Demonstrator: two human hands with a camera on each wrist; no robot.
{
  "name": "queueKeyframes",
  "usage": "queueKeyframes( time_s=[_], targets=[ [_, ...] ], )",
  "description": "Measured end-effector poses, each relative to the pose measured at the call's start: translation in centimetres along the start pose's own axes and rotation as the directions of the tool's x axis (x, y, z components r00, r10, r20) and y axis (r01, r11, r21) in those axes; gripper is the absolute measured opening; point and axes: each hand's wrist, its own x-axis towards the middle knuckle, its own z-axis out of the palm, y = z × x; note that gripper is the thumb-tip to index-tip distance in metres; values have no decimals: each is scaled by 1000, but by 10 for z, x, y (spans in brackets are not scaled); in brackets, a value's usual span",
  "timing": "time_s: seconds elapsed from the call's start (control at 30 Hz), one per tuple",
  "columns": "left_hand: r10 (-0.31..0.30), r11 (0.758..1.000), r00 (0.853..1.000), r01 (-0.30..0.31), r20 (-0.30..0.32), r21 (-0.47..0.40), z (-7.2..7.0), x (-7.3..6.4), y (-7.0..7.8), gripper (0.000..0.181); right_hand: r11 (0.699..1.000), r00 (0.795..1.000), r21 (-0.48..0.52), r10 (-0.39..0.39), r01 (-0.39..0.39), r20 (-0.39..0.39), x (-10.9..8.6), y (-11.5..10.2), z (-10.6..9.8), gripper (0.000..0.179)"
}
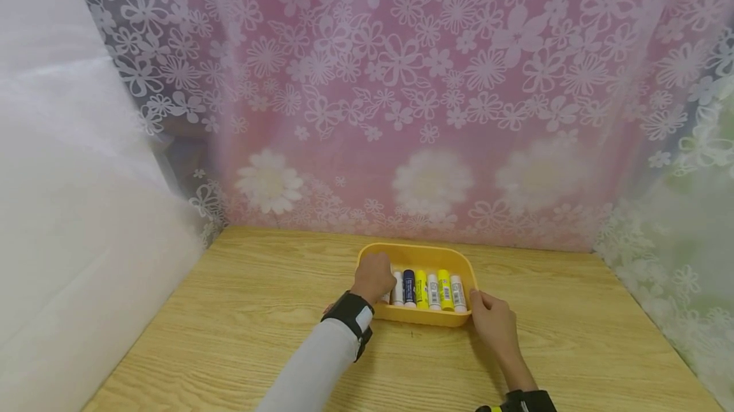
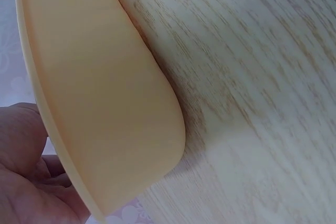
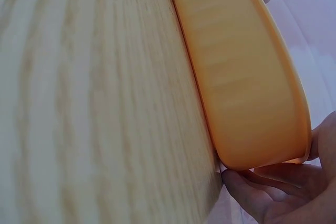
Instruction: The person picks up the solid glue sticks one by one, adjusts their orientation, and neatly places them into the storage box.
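A yellow plastic tray point(image 1: 421, 316) holds several glue sticks standing side by side in a row: white, yellow and one navy blue point(image 1: 409, 288). My left hand point(image 1: 374, 277) reaches over the tray's left end, its curled fingers at the leftmost white glue stick point(image 1: 387, 298), which the hand mostly covers. In the left wrist view that hand point(image 2: 31, 171) shows behind the tray's rim, the glue stick hidden. My right hand point(image 1: 496, 323) grips the tray's right front corner; the right wrist view shows its fingers point(image 3: 252, 192) bent under the tray's end.
The tray stands on a wood-grain table point(image 1: 258, 284), near its far side. A pink, flower-patterned sheet point(image 1: 367, 113) hangs behind the table. White sheeting point(image 1: 69, 208) closes off the left side, and a translucent floral sheet point(image 1: 682, 240) the right.
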Motion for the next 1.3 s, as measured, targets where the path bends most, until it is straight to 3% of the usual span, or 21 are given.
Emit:
queueKeyframes(
  time_s=[1.1, 1.23, 1.3],
  targets=[
    [18, 1000, 1000, -18, 4, -8, -1, -2, 1, 33, 1000, 1000, 2, -6, 6, -7, 0, 0, -1, 60],
    [15, 999, 999, -13, 42, -42, 1, 1, -1, 34, 1000, 1000, 0, -12, 12, -11, 0, 1, 0, 60],
    [0, 998, 996, 6, 91, -65, 0, 3, -2, 30, 1000, 1000, -2, -12, 12, -11, 0, 1, 0, 60]
  ],
)
